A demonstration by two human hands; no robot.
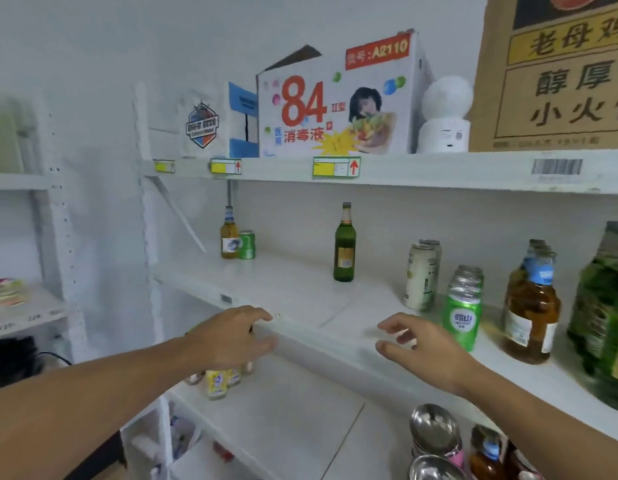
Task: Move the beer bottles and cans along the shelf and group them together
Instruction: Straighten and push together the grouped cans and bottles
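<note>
Fingers (262, 315) at shelf (300, 296) front edge, w/ bare mid-shelf, green bottle (344, 247) beyond.

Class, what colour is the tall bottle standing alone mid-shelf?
Dark green glass with a gold label, in the head view: tall bottle.

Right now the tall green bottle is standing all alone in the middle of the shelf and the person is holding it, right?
Not quite. The tall green bottle does stand alone mid-shelf, but nobody holds it. The head view shows the left hand and right hand both empty at the shelf's front edge.
</note>
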